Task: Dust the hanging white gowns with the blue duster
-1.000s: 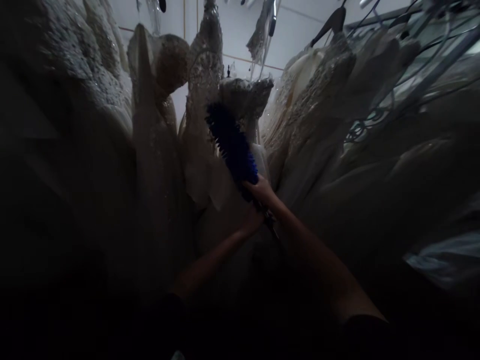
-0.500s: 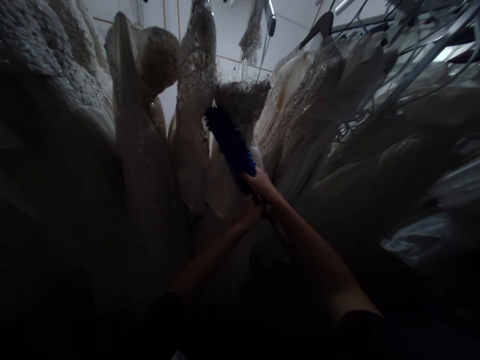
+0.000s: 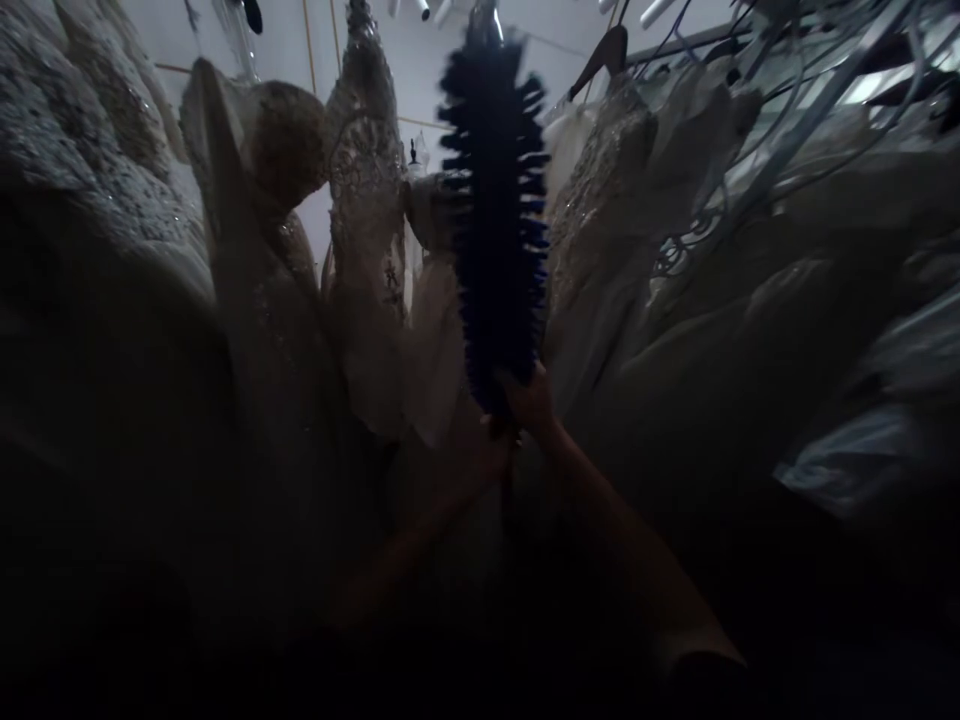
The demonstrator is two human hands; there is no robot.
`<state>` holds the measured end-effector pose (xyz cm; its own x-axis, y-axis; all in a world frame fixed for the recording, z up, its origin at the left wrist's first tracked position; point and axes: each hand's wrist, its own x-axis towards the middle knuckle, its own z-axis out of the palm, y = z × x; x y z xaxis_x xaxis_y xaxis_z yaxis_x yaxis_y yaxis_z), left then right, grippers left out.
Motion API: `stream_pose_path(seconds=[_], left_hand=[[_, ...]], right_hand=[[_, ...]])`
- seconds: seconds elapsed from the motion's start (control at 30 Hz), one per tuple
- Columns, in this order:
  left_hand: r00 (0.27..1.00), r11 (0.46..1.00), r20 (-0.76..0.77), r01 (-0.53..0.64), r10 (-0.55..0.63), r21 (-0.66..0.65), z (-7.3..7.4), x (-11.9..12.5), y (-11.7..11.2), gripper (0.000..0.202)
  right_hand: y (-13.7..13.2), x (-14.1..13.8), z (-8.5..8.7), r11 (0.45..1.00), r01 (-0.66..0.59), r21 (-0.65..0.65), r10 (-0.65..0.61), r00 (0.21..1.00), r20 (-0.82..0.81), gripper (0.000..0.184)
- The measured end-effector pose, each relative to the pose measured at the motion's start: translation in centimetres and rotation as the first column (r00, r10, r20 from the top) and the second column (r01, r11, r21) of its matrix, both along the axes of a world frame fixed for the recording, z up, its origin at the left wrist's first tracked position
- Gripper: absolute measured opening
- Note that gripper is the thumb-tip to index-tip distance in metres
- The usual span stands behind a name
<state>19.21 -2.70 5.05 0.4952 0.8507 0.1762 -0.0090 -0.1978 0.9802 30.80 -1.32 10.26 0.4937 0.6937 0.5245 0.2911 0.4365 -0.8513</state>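
A blue duster (image 3: 499,230) with a shaggy, finger-like head stands nearly upright in the middle of the view. My right hand (image 3: 529,398) is closed round the lower end of its head. Just below, my left hand (image 3: 496,448) is closed at the duster's handle, its fingers mostly lost in the dark. Behind the duster hang pale dresses; a beaded dress (image 3: 367,150) is to its left and another beaded dress (image 3: 589,190) to its right. The duster covers much of the dress directly behind it.
More pale gowns (image 3: 112,190) crowd the left side. A dark hanger (image 3: 604,60) hangs at upper right, near a metal rack bar (image 3: 817,110). Clear plastic wrapping (image 3: 847,460) lies at the right. The lower part of the view is very dark.
The duster has swung from leaning left to nearly upright, and its head has come up and looks larger. Both hands have kept their hold. The view has shifted slightly.
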Motion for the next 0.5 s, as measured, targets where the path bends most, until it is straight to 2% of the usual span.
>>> stream_pose_path(seconds=[0.07, 0.13, 0.23, 0.37, 0.43, 0.5], left_hand=[[0.995, 0.995, 0.018, -0.102, 0.102, -0.006, 1.2, -0.8, 0.9, 0.033], [0.980, 0.979, 0.024, -0.193, 0.195, -0.066, 1.8, -2.1, 1.3, 0.037], [0.981, 0.959, -0.036, -0.192, 0.189, -0.208, 1.8, -4.4, 0.7, 0.042], [0.997, 0.917, -0.061, -0.076, 0.056, -0.391, 0.8, -6.1, -1.8, 0.048], [0.999, 0.895, -0.031, -0.029, 0.016, -0.445, 0.4, -5.8, -3.3, 0.052], [1.000, 0.878, 0.016, -0.001, 0.010, -0.479, 0.6, -4.6, -4.5, 0.054]], right_hand=[[2.3, -0.2, 0.6, 1.000, 0.007, -0.014, -0.009, 0.989, -0.149, 0.052], [4.5, -0.9, 0.8, 0.997, -0.059, -0.043, 0.044, 0.953, -0.300, 0.047], [5.9, -2.4, 0.0, 0.964, -0.225, -0.142, 0.113, 0.829, -0.548, 0.037], [4.0, -2.9, -3.1, 0.927, -0.319, -0.199, 0.085, 0.693, -0.716, 0.030], [2.4, -2.3, -4.5, 0.915, -0.352, -0.196, 0.081, 0.638, -0.766, 0.030], [1.2, -1.0, -5.1, 0.896, -0.392, -0.207, 0.078, 0.599, -0.797, 0.030]])
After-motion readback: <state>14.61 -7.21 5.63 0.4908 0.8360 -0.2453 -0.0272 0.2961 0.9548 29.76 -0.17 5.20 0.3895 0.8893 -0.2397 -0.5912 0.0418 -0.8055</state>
